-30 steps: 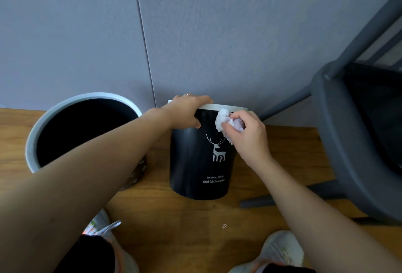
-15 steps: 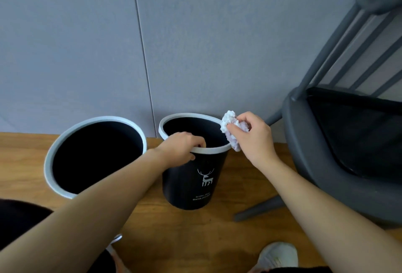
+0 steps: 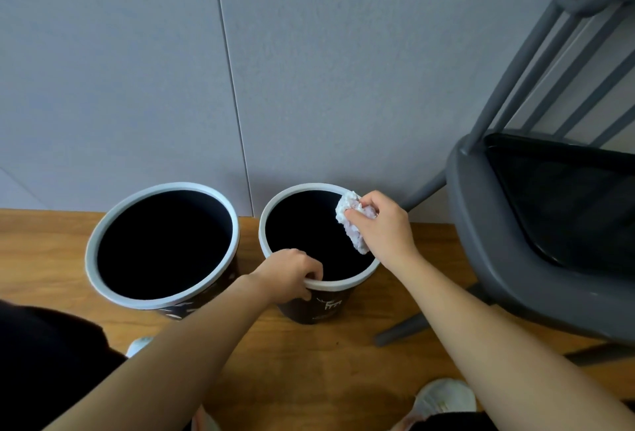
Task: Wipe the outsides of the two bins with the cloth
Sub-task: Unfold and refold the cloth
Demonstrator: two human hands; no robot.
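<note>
Head view: the left hand curls its grip over the near rim of the right bin – the right hand pinches the crumpled cloth against its far-right rim. Both bins stand on the wooden floor, the left bin just beside.

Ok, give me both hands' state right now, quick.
Left hand: gripping the near rim of the deer bin.
Right hand: holding the crumpled white cloth at the far right rim.
</note>
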